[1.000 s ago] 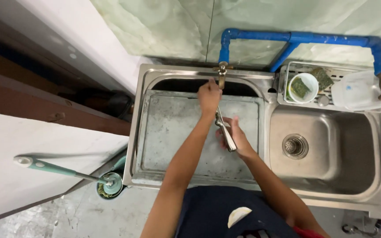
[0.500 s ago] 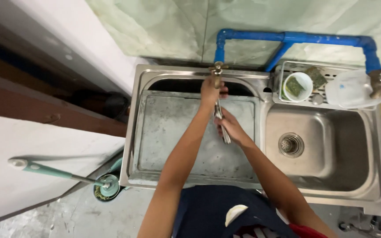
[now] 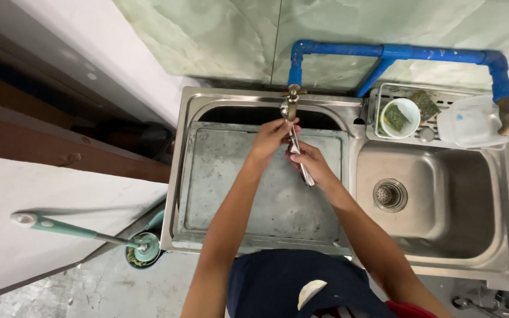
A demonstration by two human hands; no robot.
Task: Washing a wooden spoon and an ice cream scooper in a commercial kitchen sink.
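Right hand (image 3: 312,166) grips utensil (image 3: 301,162) under tap (image 3: 290,105); left hand (image 3: 272,136) rubs top. Best: hold firm, rotate, rinse over sink (image 3: 219,106).

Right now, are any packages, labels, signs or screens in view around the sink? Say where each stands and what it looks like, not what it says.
Translucent white plastic container: lies on the wire rack behind the right basin, rounded, with a small bluish mark on its side.
No signs or screens show.
Both hands are at the tap: left hand and right hand hold a metal utensil; no package is held.
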